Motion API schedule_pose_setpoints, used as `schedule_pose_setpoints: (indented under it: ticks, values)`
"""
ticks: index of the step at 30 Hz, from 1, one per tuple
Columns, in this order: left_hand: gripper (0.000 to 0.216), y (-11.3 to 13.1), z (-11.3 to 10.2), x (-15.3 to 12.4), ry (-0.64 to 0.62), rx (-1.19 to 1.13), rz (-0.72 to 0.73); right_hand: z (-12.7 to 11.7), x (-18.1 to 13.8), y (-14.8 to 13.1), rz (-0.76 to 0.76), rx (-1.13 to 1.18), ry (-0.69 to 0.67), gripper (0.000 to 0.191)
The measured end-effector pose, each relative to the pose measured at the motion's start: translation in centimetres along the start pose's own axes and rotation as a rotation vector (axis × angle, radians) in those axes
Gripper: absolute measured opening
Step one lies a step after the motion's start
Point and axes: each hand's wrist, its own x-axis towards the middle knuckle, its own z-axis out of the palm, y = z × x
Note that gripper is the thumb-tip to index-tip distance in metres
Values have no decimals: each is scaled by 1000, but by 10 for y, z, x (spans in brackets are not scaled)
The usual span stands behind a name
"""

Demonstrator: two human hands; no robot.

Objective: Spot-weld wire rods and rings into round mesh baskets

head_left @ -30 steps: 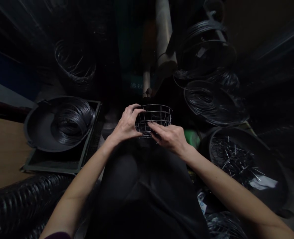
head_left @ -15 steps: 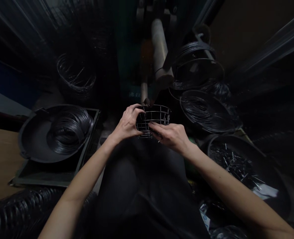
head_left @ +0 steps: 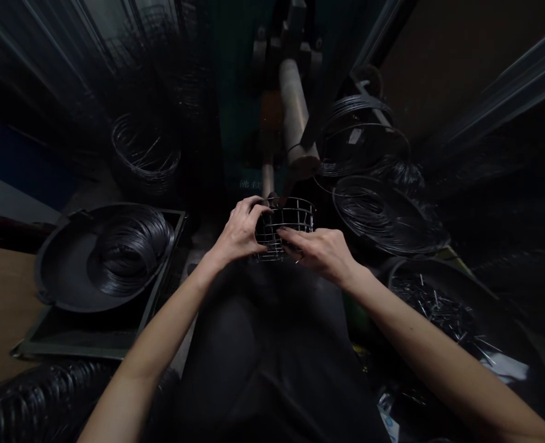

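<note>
A small round wire basket [head_left: 295, 215] is held in front of me, just under the tip of a machine arm [head_left: 296, 117]. My left hand [head_left: 239, 232] wraps around the basket's left side, thumb on the near wall and fingers over the rim. My right hand [head_left: 321, 252] lies against the basket's near right side, index finger stretched along the wires, and something thin and metallic shows under its fingers. Both forearms reach in from the bottom over my dark lap.
A dark pan with a coil of wire rings [head_left: 131, 249] sits on a tray [head_left: 92, 338] at left. More wire coils [head_left: 378, 212] stack at right. A basin of short wire pieces [head_left: 443, 307] is at lower right. Corrugated black hose [head_left: 32, 400] lies at lower left.
The basket and both hands have shifted slightly forward toward the machine arm's tip. The view has tilted a little, so the surroundings sit lower in the frame.
</note>
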Motion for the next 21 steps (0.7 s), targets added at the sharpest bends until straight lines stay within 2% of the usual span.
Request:
schedule_pose_setpoints:
  ticks: [8,13,15,19,21]
  values:
    - [68,-1,-8,5,-45,-15,-32,-4,8,0,18,-13,-31,32]
    - [74,-3,-11,9,-53,-48,-21,-6,6,0,90,37,-72,33]
    - [76,-4,-11,10,-34,-42,-12,-4,-1,-2,135,73,-34,33]
    - [75,-6,-12,11,-40,-47,1,5,-17,-7,268,146,168,30]
    - [75,-8,-12,13,-37,-62,0,9,-20,-7,336,166,227,28]
